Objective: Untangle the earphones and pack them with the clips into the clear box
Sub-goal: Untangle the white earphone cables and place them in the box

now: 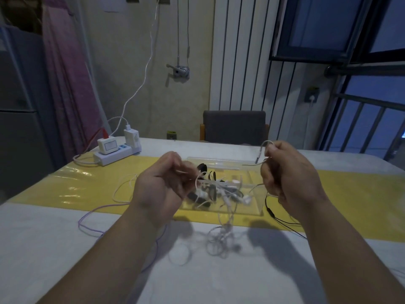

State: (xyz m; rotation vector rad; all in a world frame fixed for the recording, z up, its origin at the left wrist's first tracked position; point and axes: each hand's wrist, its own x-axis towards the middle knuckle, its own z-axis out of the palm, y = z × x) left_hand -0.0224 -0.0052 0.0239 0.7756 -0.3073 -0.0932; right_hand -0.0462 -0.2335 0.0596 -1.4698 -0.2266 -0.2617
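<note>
Desk (65,249): it lies under both forearms, so there is room to lower the cords and spread them flat, which should show the crossings better than working in the air.
Yellow mat (350,194): it runs across just beyond the wrists. White cord probably reads more clearly against it than against the pale cloth.
Clear box (252,208): it sits between the two hands and slightly beyond them, open on top. Keep the loose loops out of it until they are free.
Left hand (160,183): raised with the fingers curled, pinching a strand of white cord.
Right hand (289,174): raised and well apart from the left, pinching the white cord near its plug end.
White earphones (221,238): stretched between the hands, with the knotted bunch hanging below and between them. Ease the tension, since pulling outward is likely to tighten the knot. Feed the plug (258,154) back through the loops instead.
Black earphones (274,213): the cord trails under the right wrist, and I cannot tell whether it is caught in the white bunch.
Purple cord (87,218): loops under the left forearm, apart from the knot.
Clips (202,167): dark pieces already in the box, just beyond the left fingertips.
</note>
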